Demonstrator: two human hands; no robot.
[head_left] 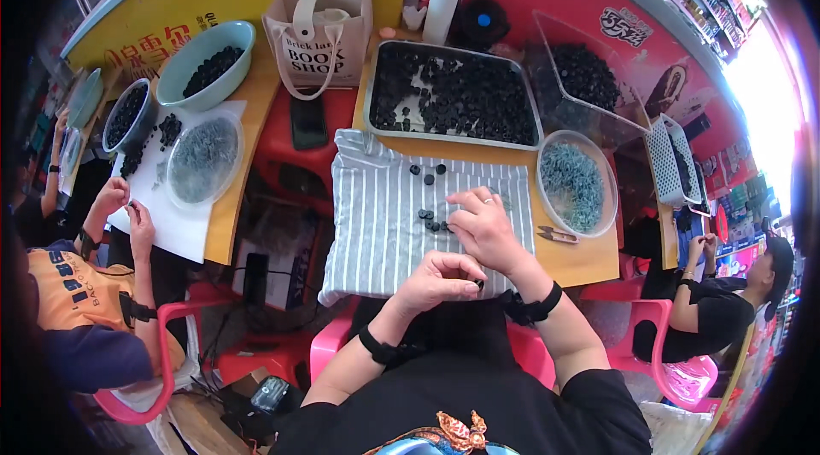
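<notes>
Beside the right hand point(485, 229), pressed on cloth point(384, 224), a ring point(478, 284) is pinched by the left hand point(440, 277); it could be dropped.

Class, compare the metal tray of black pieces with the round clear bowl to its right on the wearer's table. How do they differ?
The metal tray is rectangular and grey, while the clear bowl is round and see-through. The tray holds black pieces; the bowl holds blue-green rings. The tray lies at the far side of the table beyond the striped cloth; the bowl sits right of the cloth, nearer the right hand. Both are shallow and hold many small parts.
</notes>
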